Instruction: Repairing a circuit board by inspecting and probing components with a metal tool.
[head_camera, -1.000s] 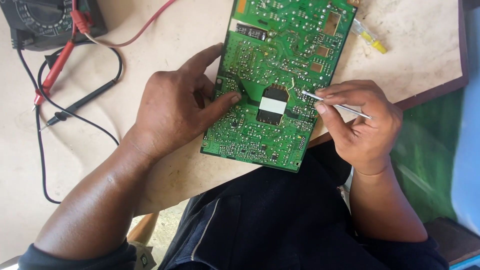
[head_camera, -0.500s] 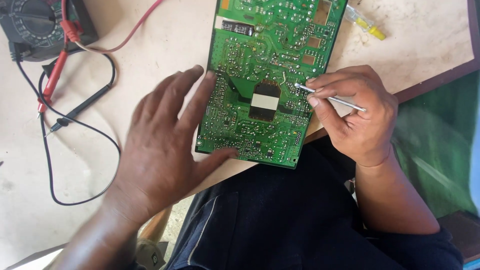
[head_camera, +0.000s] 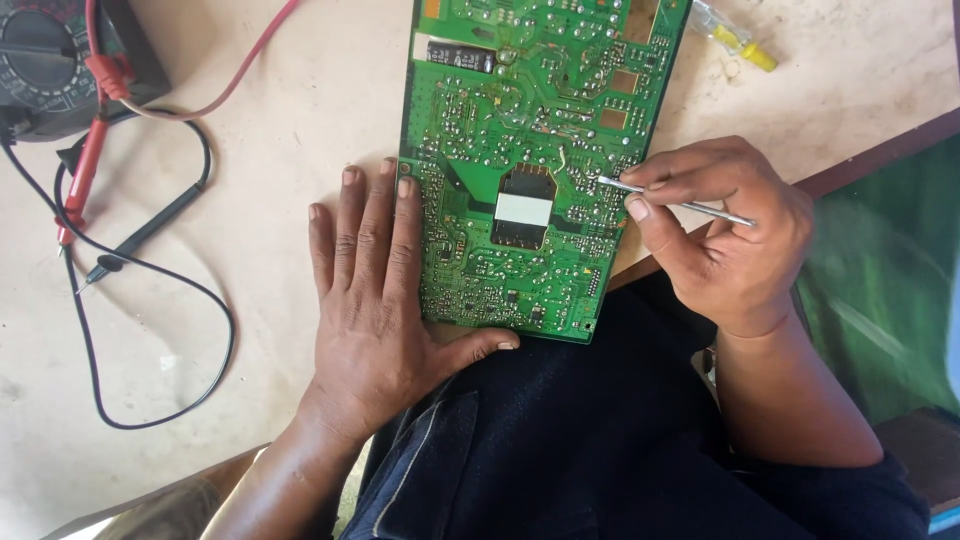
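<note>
Green circuit board (head_camera: 530, 150) beside multimeter (head_camera: 60, 50)

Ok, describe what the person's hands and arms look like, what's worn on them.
Both hands are bare: the left hand and right hand carry no gloves, rings or watch. The forearms are uncovered; a dark sleeve shows only near the right elbow. Fingernails are short and unpainted.

Your left hand (head_camera: 372, 310) and right hand (head_camera: 725, 240) are bare; past the fingers, both forearms are uncovered. You wear dark navy trousers (head_camera: 560, 450).
</note>
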